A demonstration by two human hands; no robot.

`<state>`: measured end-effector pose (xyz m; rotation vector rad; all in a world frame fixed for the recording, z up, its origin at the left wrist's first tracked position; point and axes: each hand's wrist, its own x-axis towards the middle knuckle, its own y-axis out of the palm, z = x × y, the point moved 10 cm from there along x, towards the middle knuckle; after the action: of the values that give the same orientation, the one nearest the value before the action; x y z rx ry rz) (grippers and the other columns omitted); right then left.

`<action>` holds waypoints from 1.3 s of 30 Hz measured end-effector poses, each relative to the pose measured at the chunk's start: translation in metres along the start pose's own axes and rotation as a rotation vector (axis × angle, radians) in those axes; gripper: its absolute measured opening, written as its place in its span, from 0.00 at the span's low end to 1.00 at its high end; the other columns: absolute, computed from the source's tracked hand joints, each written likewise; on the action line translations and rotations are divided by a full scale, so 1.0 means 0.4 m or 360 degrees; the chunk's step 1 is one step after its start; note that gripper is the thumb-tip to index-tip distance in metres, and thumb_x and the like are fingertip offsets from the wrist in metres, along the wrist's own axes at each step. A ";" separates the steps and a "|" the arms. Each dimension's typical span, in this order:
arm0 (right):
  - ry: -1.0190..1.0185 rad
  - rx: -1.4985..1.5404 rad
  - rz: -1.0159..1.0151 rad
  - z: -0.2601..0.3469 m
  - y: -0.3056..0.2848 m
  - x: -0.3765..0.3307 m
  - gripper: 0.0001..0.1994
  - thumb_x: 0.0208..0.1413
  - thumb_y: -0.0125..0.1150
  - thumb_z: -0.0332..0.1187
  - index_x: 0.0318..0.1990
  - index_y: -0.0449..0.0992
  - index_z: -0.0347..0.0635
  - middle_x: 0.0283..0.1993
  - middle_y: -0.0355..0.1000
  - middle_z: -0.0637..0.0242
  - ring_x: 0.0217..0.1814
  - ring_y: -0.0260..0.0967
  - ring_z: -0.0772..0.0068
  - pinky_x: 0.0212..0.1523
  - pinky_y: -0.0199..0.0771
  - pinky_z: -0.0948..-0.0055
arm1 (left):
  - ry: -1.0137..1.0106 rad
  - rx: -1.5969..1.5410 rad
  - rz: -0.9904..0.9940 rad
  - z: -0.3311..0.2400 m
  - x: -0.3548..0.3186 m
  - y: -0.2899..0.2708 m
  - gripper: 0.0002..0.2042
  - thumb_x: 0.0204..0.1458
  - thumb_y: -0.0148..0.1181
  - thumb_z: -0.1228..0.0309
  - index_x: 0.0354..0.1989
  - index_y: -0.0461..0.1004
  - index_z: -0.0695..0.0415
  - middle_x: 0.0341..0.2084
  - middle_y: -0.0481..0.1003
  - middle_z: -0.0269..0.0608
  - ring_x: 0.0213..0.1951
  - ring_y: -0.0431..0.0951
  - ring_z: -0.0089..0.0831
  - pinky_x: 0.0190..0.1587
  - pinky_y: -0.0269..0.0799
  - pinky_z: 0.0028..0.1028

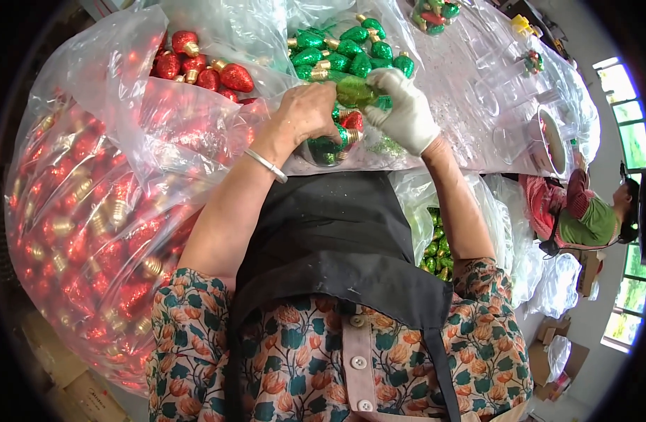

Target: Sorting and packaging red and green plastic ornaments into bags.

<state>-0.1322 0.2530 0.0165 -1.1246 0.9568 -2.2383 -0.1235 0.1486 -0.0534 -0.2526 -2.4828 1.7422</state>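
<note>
My left hand (310, 112), bare with a metal bangle on the wrist, grips a small clear container (335, 144) holding green and red glitter bulb ornaments. My right hand (407, 112), in a white glove, pinches a green glitter bulb ornament (356, 91) right above that container. Both hands meet at the near edge of the table, over its clear plastic cover. A heap of loose green bulb ornaments (347, 49) lies just beyond the hands. Loose red bulb ornaments (200, 67) lie to the far left of them.
A big clear bag of red ornaments (91, 225) bulges at my left. A bag of green ones (435, 250) hangs at my right hip. Clear plastic containers (491, 91) cover the table (463, 148) to the right. Another person (590, 211) sits at right; cardboard boxes (555, 359) stand on the floor.
</note>
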 end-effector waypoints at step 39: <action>0.2938 -0.0869 0.0422 -0.617 0.007 -1.444 0.33 0.44 0.59 0.56 0.51 0.73 0.37 0.54 0.70 0.50 0.56 0.69 0.51 0.55 0.68 0.59 | -0.0108 0.0106 -0.0468 0.137 -0.029 -0.325 0.25 0.52 0.60 0.60 0.56 0.68 0.60 0.50 0.72 0.55 0.50 0.75 0.41 0.51 0.68 0.33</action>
<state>-0.0100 0.7225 -0.3821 1.3674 2.1177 -2.3364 -0.1321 0.0527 0.0503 0.1713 -2.3542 1.7298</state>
